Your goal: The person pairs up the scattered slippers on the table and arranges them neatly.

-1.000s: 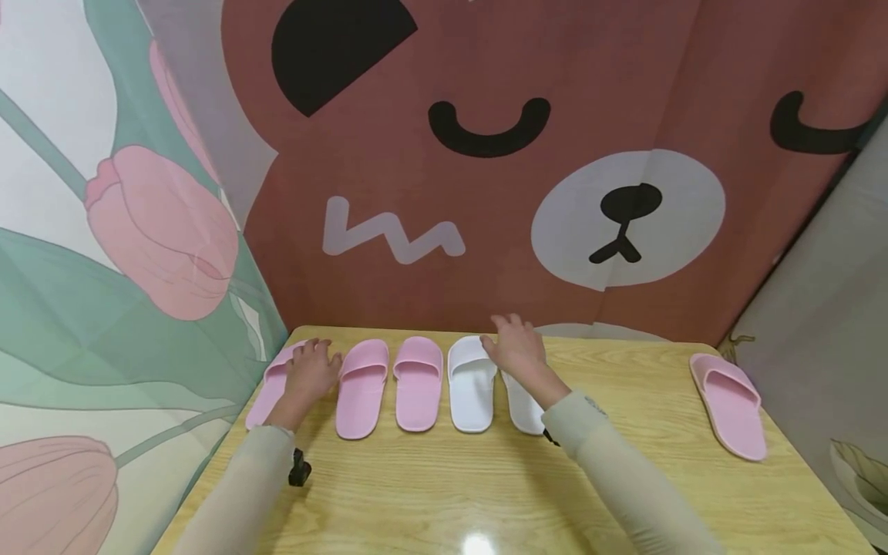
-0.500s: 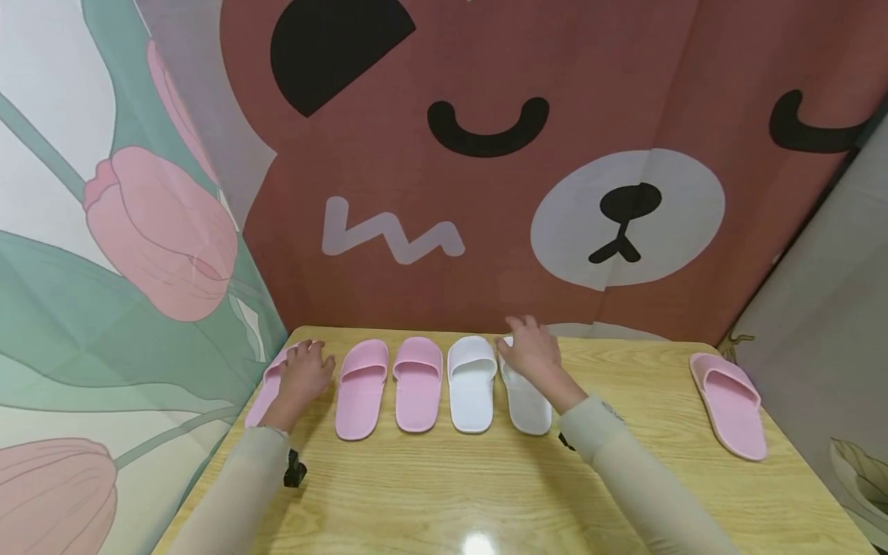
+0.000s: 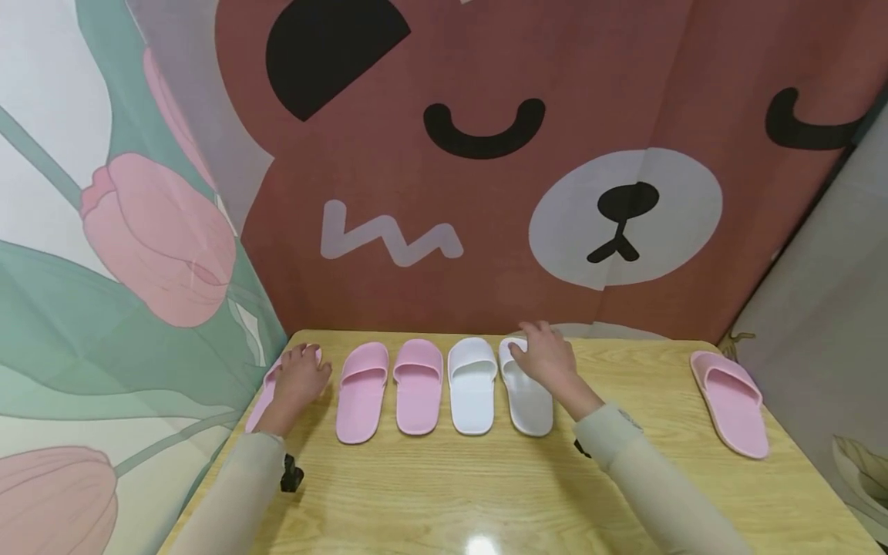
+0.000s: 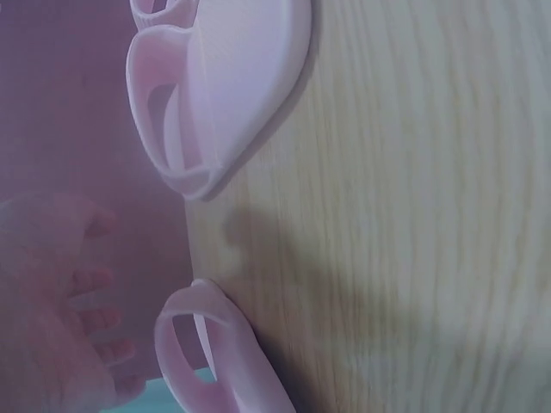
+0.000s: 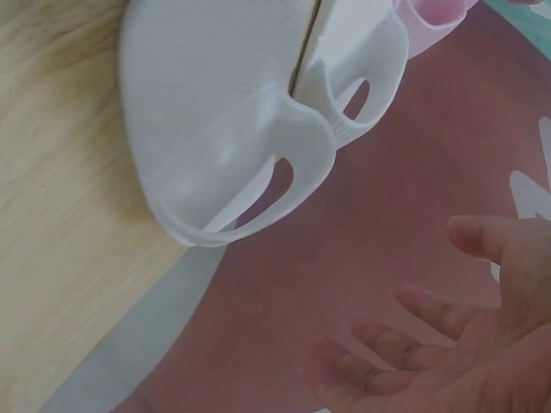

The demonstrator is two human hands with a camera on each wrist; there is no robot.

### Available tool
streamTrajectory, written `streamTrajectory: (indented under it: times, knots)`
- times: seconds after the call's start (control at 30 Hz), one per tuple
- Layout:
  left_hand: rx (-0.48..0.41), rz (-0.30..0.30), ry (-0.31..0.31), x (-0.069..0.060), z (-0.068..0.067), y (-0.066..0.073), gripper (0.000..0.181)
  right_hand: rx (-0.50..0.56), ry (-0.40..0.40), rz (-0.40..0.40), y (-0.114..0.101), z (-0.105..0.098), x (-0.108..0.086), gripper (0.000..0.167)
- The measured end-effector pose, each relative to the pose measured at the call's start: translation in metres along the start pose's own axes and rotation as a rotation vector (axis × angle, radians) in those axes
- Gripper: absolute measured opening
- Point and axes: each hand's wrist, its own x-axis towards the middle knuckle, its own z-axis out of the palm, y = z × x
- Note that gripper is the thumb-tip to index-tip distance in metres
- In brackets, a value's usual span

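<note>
My left hand is raised over the leftmost pink slipper, fingers loosely bent and holding nothing. In the left wrist view this hand stays apart from the pink slipper beneath it. Above the right-hand white slipper hovers my right hand, which partly covers its strap. A gap separates the right hand from that white slipper in the right wrist view, and its fingers are spread and relaxed. Another white slipper and two pink slippers lie between the hands.
One more pink slipper lies tilted near the right edge of the wooden table. Behind the table hangs a brown bear-print cloth. A tulip-print cloth borders the left side and a pale cloth the right.
My right hand has shifted to the right, uncovering more of the right-hand white slipper. My left hand has drifted slightly left. The slippers lie as before.
</note>
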Motion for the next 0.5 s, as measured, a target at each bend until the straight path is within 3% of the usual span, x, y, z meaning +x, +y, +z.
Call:
streamTrajectory:
  times: [0.23, 0.5]
  knots:
    - [0.009, 0.014, 0.021, 0.000, -0.002, -0.008, 0.058, -0.009, 0.007, 0.000, 0.011, -0.001, -0.003, 0.057]
    - [0.009, -0.012, 0.006, -0.001, -0.002, -0.011, 0.058, -0.026, 0.002, 0.011, 0.023, -0.005, -0.006, 0.058]
